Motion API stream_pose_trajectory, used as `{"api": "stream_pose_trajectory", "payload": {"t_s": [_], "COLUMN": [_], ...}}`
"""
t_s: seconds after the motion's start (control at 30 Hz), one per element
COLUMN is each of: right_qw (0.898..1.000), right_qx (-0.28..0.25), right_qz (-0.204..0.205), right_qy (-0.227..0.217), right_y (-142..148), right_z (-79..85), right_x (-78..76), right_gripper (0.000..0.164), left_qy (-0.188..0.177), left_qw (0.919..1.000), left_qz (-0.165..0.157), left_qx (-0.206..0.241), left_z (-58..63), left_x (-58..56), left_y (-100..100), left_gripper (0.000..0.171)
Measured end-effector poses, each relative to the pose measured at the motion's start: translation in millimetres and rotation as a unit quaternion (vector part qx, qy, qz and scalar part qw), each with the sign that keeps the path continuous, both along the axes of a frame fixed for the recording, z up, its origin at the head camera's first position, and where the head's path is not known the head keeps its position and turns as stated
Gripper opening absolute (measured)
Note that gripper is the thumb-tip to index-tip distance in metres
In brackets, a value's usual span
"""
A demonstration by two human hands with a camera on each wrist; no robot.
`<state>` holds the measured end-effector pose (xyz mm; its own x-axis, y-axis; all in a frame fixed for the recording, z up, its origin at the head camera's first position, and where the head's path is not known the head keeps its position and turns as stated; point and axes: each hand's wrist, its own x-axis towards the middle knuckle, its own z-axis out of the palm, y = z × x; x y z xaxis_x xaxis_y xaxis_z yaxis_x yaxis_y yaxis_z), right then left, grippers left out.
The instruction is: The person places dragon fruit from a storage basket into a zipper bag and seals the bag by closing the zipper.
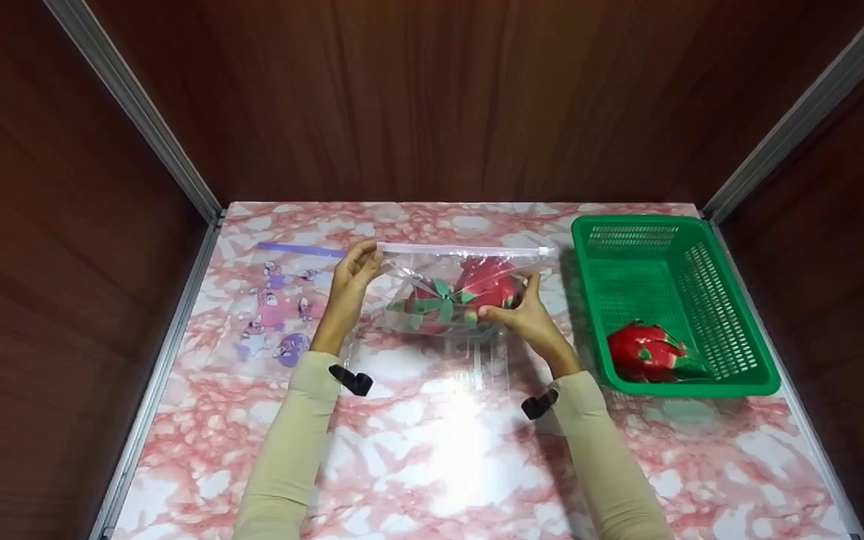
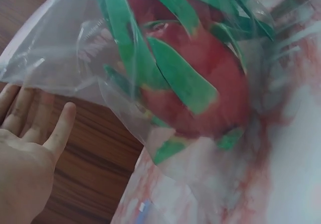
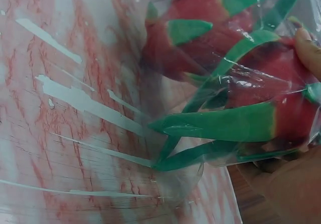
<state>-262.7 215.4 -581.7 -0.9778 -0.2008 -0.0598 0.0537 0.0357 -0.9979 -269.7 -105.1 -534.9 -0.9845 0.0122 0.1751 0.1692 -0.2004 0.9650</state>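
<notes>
A clear zip bag [image 1: 462, 248] with a pale pink strip and a white slider holds two red dragon fruits with green scales. One dragon fruit [image 1: 488, 279] lies at the right inside the bag, and the other [image 2: 220, 78] fills much of the left wrist view. At the bag's top left corner, my left hand [image 1: 353, 281] pinches the edge by the strip. My right hand [image 1: 528, 315] grips the right-hand dragon fruit through the film, thumb in front. In the right wrist view, long green scales [image 3: 215, 121] press against the plastic.
Left of my left hand lies another clear bag [image 1: 271, 311] with a purple strip and printed cartoon figures. On the right stands a green basket [image 1: 580, 292] with one dragon fruit [image 1: 646, 351] at its near end. Brown wooden panels [image 1: 432, 105] enclose the marbled table [image 1: 199, 480].
</notes>
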Motion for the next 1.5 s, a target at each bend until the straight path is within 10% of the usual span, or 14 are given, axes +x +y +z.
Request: {"api": "stream_pose_trajectory", "payload": {"t_s": [0.33,0.53,0.83,1.1,1.5], "right_qw": [1.0,0.999,0.999,0.996,0.992], "right_qx": [-0.018,-0.021,-0.01,-0.085,-0.115], "right_qz": [-0.005,-0.011,0.008,0.01,0.034], "right_qy": [-0.006,-0.023,-0.043,-0.033,-0.047], "right_y": [-1.4,-2.7,-2.0,-0.8,-2.6], "right_z": [-3.6,-5.5,-10.8,-22.2,-32.1], "right_x": [-0.7,0.0,3.9,7.3,9.3], "right_gripper": [0.108,0.109,0.12,0.083,0.09], "left_qy": [-0.037,-0.075,-0.08,-0.09,-0.155], "left_qw": [0.9828,0.9639,0.9724,0.9684,0.9653], "left_qz": [-0.158,-0.177,-0.108,-0.092,-0.135], "left_qx": [-0.088,-0.184,-0.19,-0.214,-0.162], "left_z": [-44.6,-63.9,-69.2,-70.0,-76.3], "left_x": [15.1,13.8,5.8,8.1,18.3], "left_y": [-9.5,6.3,23.7,23.2,24.4], "left_gripper": [0.103,0.136,0.116,0.108,0.079]}}
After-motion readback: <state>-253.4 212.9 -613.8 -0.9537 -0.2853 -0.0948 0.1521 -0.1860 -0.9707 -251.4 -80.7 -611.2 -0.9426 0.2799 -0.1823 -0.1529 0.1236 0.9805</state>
